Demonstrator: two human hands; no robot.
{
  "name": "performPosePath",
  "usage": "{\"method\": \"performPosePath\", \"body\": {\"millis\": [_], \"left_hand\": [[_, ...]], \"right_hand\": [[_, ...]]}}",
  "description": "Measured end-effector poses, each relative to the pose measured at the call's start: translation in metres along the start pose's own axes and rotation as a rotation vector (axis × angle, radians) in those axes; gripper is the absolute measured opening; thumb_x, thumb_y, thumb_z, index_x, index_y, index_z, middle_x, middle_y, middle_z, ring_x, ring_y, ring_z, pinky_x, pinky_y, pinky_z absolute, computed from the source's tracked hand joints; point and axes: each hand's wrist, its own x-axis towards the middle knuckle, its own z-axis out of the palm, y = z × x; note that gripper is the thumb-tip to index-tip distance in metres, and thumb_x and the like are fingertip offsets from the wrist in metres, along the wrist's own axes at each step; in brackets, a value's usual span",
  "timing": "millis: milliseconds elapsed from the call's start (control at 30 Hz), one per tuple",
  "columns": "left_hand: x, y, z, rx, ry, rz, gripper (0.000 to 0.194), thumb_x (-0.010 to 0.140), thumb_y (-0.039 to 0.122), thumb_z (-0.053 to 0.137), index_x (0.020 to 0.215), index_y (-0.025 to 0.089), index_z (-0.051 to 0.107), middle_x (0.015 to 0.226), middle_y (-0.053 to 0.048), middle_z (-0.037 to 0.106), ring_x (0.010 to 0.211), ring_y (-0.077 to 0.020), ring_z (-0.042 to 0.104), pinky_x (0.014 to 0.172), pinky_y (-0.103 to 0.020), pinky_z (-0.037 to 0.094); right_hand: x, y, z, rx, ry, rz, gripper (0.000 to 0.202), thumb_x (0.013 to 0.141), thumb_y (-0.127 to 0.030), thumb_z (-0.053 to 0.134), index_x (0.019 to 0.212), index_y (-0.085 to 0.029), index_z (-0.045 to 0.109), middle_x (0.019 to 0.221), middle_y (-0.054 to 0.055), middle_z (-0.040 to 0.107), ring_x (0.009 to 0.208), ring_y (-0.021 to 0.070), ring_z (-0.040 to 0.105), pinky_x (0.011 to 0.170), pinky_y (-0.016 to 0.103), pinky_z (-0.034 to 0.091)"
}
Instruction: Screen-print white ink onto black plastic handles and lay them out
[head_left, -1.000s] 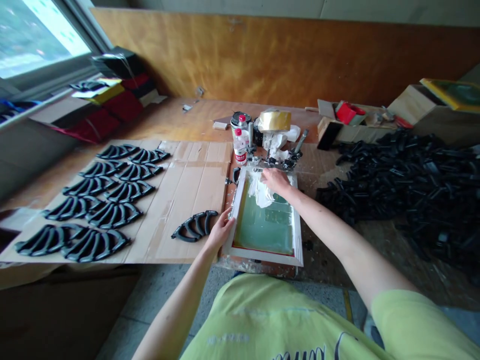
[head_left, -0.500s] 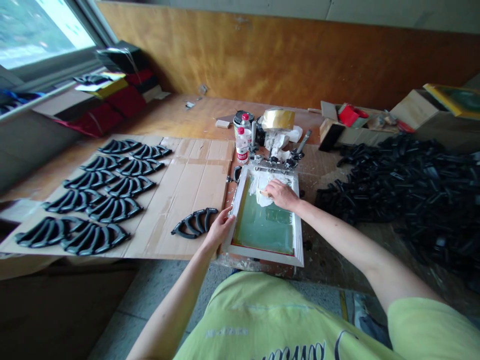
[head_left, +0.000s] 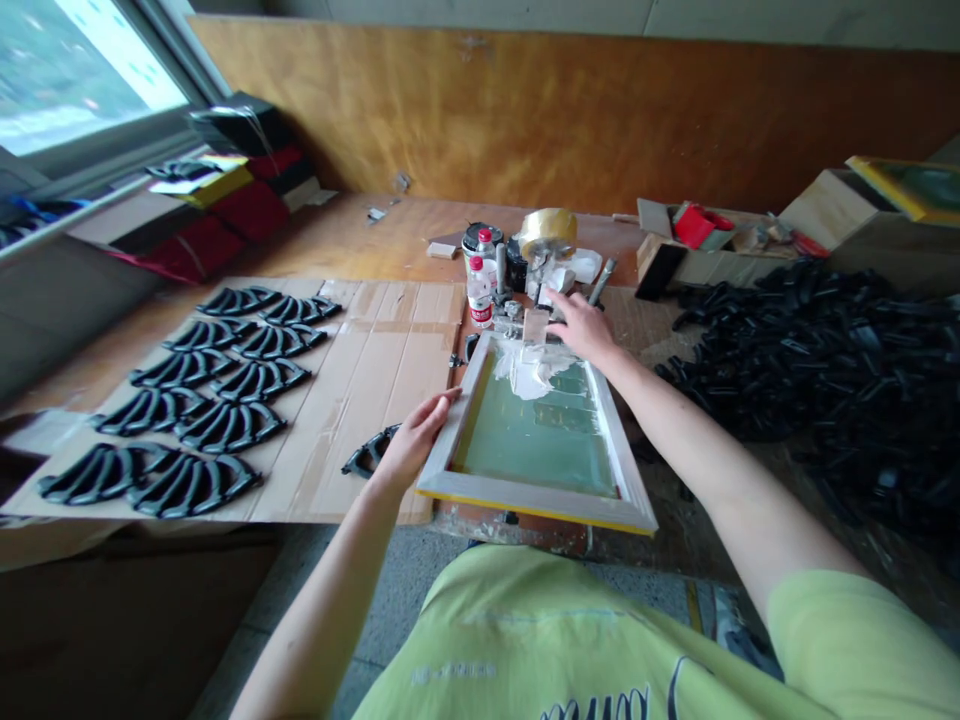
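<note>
A window, stacked boxes near it, a wooden panel along the back.

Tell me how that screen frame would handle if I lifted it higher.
Probably stiff: the screen frame looks straight-edged. It may pivot rather than lift free, since its far end reaches the metal clamps. The wet-looking white paste on it might smear.

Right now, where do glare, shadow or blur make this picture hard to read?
Head view: the window is too bright to show clear detail outside; head view: the black pile is so dark that its pieces blend together; head view: the wooden board has a blotchy sheen; head view: the shirt's small lettering is too soft to read.
</note>
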Motion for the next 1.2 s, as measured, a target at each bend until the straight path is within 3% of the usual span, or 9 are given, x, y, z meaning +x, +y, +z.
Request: {"method": "performPosePath", "body": {"millis": [100, 200, 333, 433, 600, 667, 967, 1067, 1200], "left_hand": [[0.010, 0.038, 0.011, -0.090, 0.034, 0.204, 0.059, 0.080, 0.064, 0.055, 0.113, 0.016, 0.066, 0.095, -0.005, 0.068, 0.078, -0.0169, 0.064, 0.064, -0.025, 0.049], [0.031, 0.070, 0.024, -0.145, 0.021, 0.345, 0.056, 0.085, 0.061, 0.048, 0.116, 0.017, 0.062, 0.100, -0.007, 0.067, 0.086, -0.0175, 0.065, 0.068, -0.027, 0.052], [0.051, 0.082, 0.039, -0.183, 0.083, 0.335, 0.059, 0.088, 0.064, 0.038, 0.112, 0.014, 0.061, 0.095, -0.008, 0.067, 0.084, -0.0167, 0.066, 0.064, -0.025, 0.051], [0.042, 0.053, 0.051, -0.202, 0.145, 0.276, 0.056, 0.087, 0.064, 0.044, 0.115, 0.018, 0.058, 0.099, -0.007, 0.068, 0.080, -0.0149, 0.066, 0.059, -0.022, 0.049], [-0.005, -0.029, 0.071, -0.177, -0.109, -0.187, 0.058, 0.078, 0.064, 0.058, 0.110, 0.016, 0.058, 0.100, -0.013, 0.070, 0.071, -0.0172, 0.067, 0.049, -0.022, 0.047], [-0.019, -0.052, 0.067, -0.272, -0.012, -0.199, 0.055, 0.079, 0.065, 0.056, 0.104, 0.016, 0.057, 0.098, -0.012, 0.070, 0.068, -0.0156, 0.066, 0.047, -0.021, 0.045], [-0.048, -0.116, -0.063, -0.363, 0.636, -0.200, 0.031, 0.082, 0.044, 0.057, 0.091, 0.015, 0.057, 0.083, -0.007, 0.067, 0.067, -0.0139, 0.067, 0.048, -0.019, 0.048], [-0.048, -0.140, -0.102, -0.292, 0.800, -0.233, 0.024, 0.087, 0.037, 0.049, 0.090, 0.014, 0.056, 0.080, -0.007, 0.065, 0.065, -0.0124, 0.067, 0.053, -0.021, 0.051], [-0.046, -0.166, -0.136, -0.177, 0.872, -0.295, 0.025, 0.089, 0.034, 0.043, 0.085, 0.013, 0.055, 0.066, -0.006, 0.061, 0.056, -0.0141, 0.064, 0.053, -0.025, 0.053]], "right_hand": [[-0.024, 0.045, -0.009, 0.038, 0.140, 0.261, 0.033, 0.088, -0.027, 0.053, 0.119, -0.019, 0.060, 0.093, 0.007, 0.066, 0.085, 0.0223, 0.061, 0.078, 0.033, 0.045], [-0.068, 0.067, 0.008, 0.085, 0.023, 0.432, 0.019, 0.087, -0.025, 0.052, 0.098, -0.016, 0.063, 0.081, 0.006, 0.066, 0.076, 0.0211, 0.060, 0.075, 0.033, 0.046], [-0.114, 0.040, 0.051, 0.221, -0.216, 0.127, 0.021, 0.082, -0.028, 0.063, 0.100, -0.018, 0.062, 0.093, 0.006, 0.067, 0.087, 0.0201, 0.061, 0.081, 0.033, 0.046], [-0.124, 0.011, 0.060, 0.167, -0.269, -0.053, 0.018, 0.079, -0.022, 0.066, 0.097, -0.019, 0.063, 0.100, 0.006, 0.065, 0.098, 0.0216, 0.058, 0.088, 0.035, 0.044], [-0.124, -0.049, 0.037, 0.183, -0.312, -0.218, 0.005, 0.083, -0.022, 0.064, 0.087, -0.020, 0.063, 0.091, 0.005, 0.062, 0.093, 0.0221, 0.057, 0.085, 0.034, 0.044], [-0.128, -0.089, 0.035, 0.195, -0.302, -0.359, 0.006, 0.086, -0.024, 0.061, 0.089, -0.019, 0.063, 0.090, 0.007, 0.061, 0.094, 0.0243, 0.054, 0.086, 0.036, 0.043], [-0.132, -0.251, 0.132, 0.304, -0.518, -0.695, 0.020, 0.092, -0.025, 0.052, 0.106, -0.016, 0.064, 0.103, 0.011, 0.061, 0.102, 0.0232, 0.051, 0.088, 0.034, 0.043], [-0.128, -0.267, 0.159, 0.252, -0.581, -0.690, 0.028, 0.092, -0.036, 0.053, 0.111, -0.019, 0.063, 0.105, 0.011, 0.063, 0.104, 0.0239, 0.052, 0.088, 0.035, 0.043], [-0.115, -0.257, 0.180, 0.066, -0.644, -0.444, 0.034, 0.092, -0.044, 0.050, 0.112, -0.020, 0.063, 0.102, 0.012, 0.066, 0.104, 0.0255, 0.056, 0.086, 0.036, 0.045]]}}
